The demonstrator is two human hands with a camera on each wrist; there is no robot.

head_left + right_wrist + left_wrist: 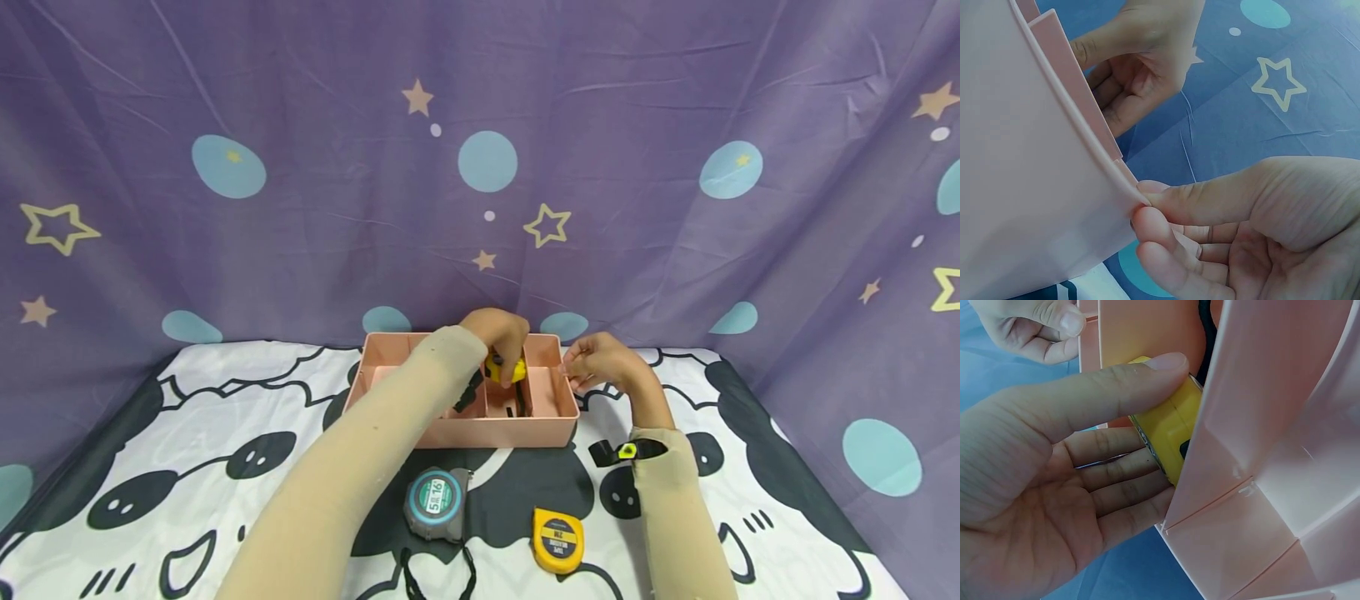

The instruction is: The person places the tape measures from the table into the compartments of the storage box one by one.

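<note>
A pink divided storage box (495, 433) stands at the back of the table. Inside one of its middle compartments my left hand (501, 333) grips a yellow tape measure (1169, 425), thumb on one side and fingers on the other. A black strap (1208, 331) lies in that same compartment. My right hand (609, 364) pinches the box's right rim between thumb and index finger, as the right wrist view shows.
In front of the box lie a grey tape measure (435, 503) with a teal ring and black cord, and another yellow tape measure (558, 542). A cartoon-print cloth (187, 450) covers the table. Behind hangs a purple curtain (337, 167).
</note>
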